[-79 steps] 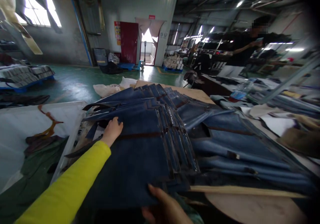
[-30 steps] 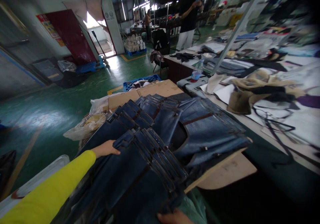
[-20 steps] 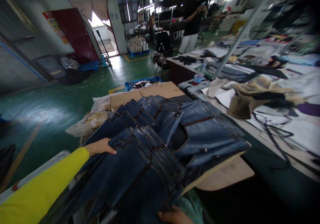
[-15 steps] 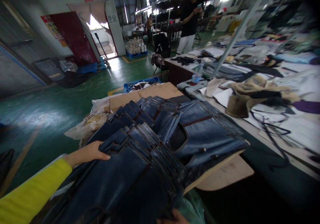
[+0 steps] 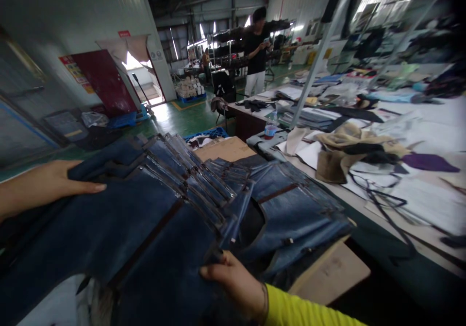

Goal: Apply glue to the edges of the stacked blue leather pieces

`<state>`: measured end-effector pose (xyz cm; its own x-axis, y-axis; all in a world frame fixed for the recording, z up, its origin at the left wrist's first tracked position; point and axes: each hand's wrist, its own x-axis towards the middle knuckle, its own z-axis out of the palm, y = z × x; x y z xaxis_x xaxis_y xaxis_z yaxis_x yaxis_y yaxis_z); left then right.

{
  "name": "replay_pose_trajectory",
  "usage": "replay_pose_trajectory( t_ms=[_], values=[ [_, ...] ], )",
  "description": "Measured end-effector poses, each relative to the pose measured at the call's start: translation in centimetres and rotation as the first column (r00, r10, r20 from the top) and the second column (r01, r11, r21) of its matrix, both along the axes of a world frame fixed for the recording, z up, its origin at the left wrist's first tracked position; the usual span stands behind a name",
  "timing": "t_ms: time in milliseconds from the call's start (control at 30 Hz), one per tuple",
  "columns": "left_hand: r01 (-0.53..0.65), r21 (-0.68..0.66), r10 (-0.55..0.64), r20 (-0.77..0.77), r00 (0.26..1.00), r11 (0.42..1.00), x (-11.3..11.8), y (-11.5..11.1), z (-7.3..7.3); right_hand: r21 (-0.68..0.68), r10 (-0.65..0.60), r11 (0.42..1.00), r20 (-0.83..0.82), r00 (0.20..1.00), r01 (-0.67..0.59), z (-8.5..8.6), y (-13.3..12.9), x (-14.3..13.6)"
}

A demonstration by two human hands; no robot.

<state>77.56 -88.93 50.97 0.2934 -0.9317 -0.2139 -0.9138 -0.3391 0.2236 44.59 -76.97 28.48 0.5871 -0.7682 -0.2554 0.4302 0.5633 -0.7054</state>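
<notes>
A stack of dark blue, leather-like cut garment pieces with dark brown strips is spread between my hands, its layered edges fanned at the top. My left hand is closed on its left edge, thumb on top and fingers hidden beneath. At the lower right edge, my right hand pinches the same stack, thumb on top. Just beyond and to the right lies another pile of similar blue pieces, resting on a board. A rounded cutout shows in that pile.
To the right, a long table bears fabric scraps, papers and a tangled black strap. A bottle stands near its edge by a metal post. Cardboard lies behind the piles. A person stands farther back.
The held stack has risen and shifted left, off the pile beneath. My right hand has come fully into view, gripping its right edge. The camera view has tilted up.
</notes>
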Motion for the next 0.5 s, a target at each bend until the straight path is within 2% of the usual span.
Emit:
replay_pose_trajectory(
  t_ms=[33,100,200,367,500],
  values=[
    [0.045,-0.008,-0.045,0.015,0.999,0.999,-1.2,-1.6,0.5,0.013,-0.029,0.999,-0.007,1.0,0.03,0.0,-1.6,-0.2],
    [0.15,-0.043,-0.142,0.147,0.979,0.988,-3.9,-5.2,1.1,0.017,-0.081,0.997,-0.011,0.997,0.081,-0.2,-5.1,-0.9],
    [0.317,-0.038,-0.287,0.333,0.898,0.948,-8.6,-11.6,0.9,0.015,-0.159,0.987,0.01,0.987,0.159,-0.4,-10.6,-2.7],
    [0.48,-0.001,-0.4,0.551,0.733,0.877,-18.1,-22.5,-1.4,0.085,-0.349,0.933,-0.016,0.937,0.349,-1.3,-20.1,-7.3],
    [0.534,0.001,-0.428,0.598,0.677,0.846,-26.1,-29.3,-4.1,0.103,-0.446,0.889,-0.029,0.894,0.447,-3.1,-26.8,-11.3]
  ],
)
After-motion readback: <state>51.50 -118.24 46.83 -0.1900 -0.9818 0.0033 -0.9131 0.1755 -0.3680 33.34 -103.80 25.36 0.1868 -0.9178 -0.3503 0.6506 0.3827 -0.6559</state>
